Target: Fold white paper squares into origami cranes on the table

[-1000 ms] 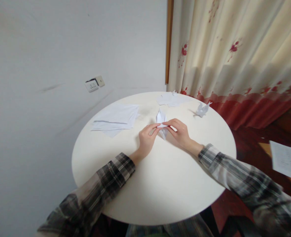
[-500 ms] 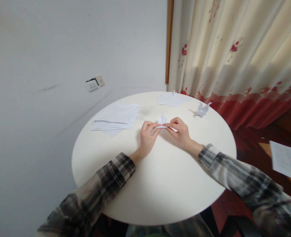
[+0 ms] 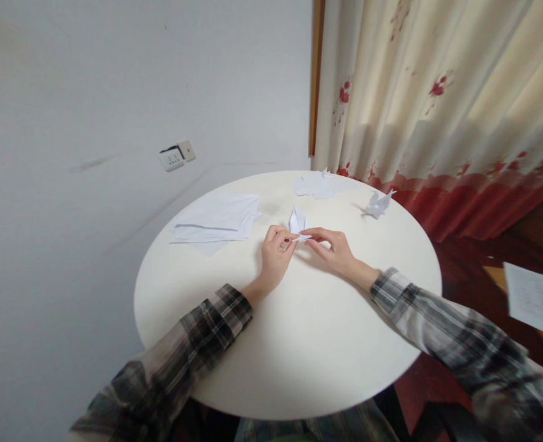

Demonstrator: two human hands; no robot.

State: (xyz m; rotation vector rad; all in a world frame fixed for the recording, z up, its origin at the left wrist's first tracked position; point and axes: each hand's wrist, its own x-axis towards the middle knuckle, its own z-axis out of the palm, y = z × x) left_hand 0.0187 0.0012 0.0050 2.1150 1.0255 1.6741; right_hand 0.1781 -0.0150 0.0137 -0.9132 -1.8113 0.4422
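Observation:
A small white folded paper piece [image 3: 298, 223] stands on the round cream table [image 3: 299, 344] between my two hands. My left hand [image 3: 274, 258] pinches its left side with curled fingers. My right hand [image 3: 333, 248] pinches its right side, thumb and forefinger pressed together on the fold. A pointed flap of the paper sticks up just behind my fingertips. Both wrists rest near the tabletop, and plaid sleeves cover my forearms.
A loose stack of white sheets [image 3: 218, 221] lies at the table's left back. More crumpled white paper [image 3: 317, 184] sits at the far edge, and a folded paper crane [image 3: 377, 204] at the right back. A curtain [image 3: 437, 110] hangs behind; a wall socket [image 3: 175, 156] is left.
The paper piece was pressed lower between my fingers half a second ago; its pointed flap now stands up again. My hands have barely shifted.

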